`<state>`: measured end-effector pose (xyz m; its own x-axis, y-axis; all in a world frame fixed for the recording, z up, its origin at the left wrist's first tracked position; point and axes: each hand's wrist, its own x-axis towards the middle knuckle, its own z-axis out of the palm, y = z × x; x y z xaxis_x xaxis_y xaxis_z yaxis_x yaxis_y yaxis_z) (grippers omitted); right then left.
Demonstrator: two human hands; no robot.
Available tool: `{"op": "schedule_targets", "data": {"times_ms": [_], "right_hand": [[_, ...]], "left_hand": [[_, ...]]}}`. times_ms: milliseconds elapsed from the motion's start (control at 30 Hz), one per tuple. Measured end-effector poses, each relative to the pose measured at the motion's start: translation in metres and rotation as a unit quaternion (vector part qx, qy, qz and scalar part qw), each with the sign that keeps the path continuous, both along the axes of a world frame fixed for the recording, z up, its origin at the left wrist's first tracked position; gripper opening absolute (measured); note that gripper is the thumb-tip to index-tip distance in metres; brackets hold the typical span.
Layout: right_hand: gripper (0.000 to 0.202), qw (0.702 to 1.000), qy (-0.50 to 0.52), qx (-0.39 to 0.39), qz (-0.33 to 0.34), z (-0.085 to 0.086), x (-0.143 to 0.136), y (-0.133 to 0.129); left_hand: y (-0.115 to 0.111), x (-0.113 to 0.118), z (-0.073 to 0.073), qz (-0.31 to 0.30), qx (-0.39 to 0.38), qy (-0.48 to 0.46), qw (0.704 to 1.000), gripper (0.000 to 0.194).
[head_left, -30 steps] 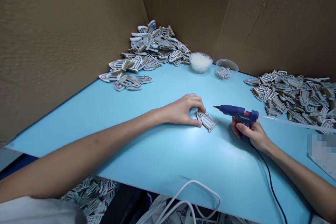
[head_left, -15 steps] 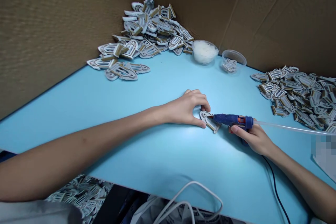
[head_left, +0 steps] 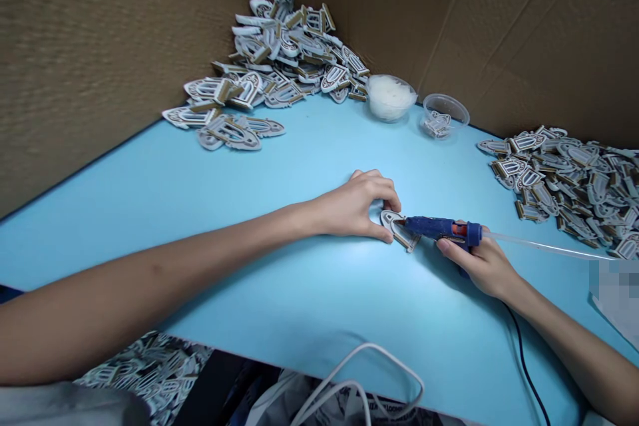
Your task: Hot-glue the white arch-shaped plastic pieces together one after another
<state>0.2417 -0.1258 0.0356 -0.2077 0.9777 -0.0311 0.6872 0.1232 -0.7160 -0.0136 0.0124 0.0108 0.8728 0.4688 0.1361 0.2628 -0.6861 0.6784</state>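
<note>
Between the thumb and fingers of my left hand (head_left: 354, 208) lies a small white window-shaped piece (head_left: 401, 234) with an arched end and gold-brown trim, flat on the blue table (head_left: 309, 293). The thumb and fingers grip it by its edges at the arched end. My right hand (head_left: 486, 266) is wrapped round the handle of a blue hot glue gun (head_left: 434, 227). Its nozzle points left and sits at the piece, covering part of it; whether it touches cannot be made out. A clear glue stick (head_left: 544, 244) runs out of the gun's rear.
Similar pieces lie in a heap (head_left: 299, 53) at the back left and another pile (head_left: 584, 180) at right. A tub of white material (head_left: 391, 100) and a clear tub (head_left: 444, 116) stand against the cardboard wall (head_left: 449, 6). A black cord (head_left: 523, 363) and white cable (head_left: 369, 348) are nearer.
The view has shifted very slightly. Both hands, the glue gun and the window-shaped piece keep nearly the same places.
</note>
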Motion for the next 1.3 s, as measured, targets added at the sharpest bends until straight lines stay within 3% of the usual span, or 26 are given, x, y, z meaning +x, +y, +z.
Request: {"op": "schedule_targets", "data": {"times_ms": [667, 800, 933, 1133, 1300], "right_hand": [[0.043, 0.999, 0.033, -0.024, -0.03, -0.003, 0.001, -0.001], [0.05, 0.986, 0.159, -0.053, -0.017, -0.011, 0.006, -0.001], [0.057, 0.952, 0.301, 0.004, -0.051, -0.021, 0.012, 0.0], [0.05, 0.936, 0.319, 0.068, -0.132, -0.025, 0.014, 0.002], [0.052, 0.94, 0.307, 0.05, -0.143, -0.024, 0.014, 0.003]], "left_hand": [[0.0, 0.001, -0.002, -0.001, 0.004, -0.01, 1.0, 0.039], [-0.001, 0.002, -0.003, -0.001, 0.004, -0.001, 1.0, 0.04], [-0.005, 0.001, -0.002, -0.001, 0.013, 0.012, 1.0, 0.047], [-0.015, -0.001, 0.004, -0.063, 0.024, -0.033, 0.997, 0.046], [-0.012, -0.004, 0.007, -0.023, 0.096, -0.01, 0.995, 0.048]]}}
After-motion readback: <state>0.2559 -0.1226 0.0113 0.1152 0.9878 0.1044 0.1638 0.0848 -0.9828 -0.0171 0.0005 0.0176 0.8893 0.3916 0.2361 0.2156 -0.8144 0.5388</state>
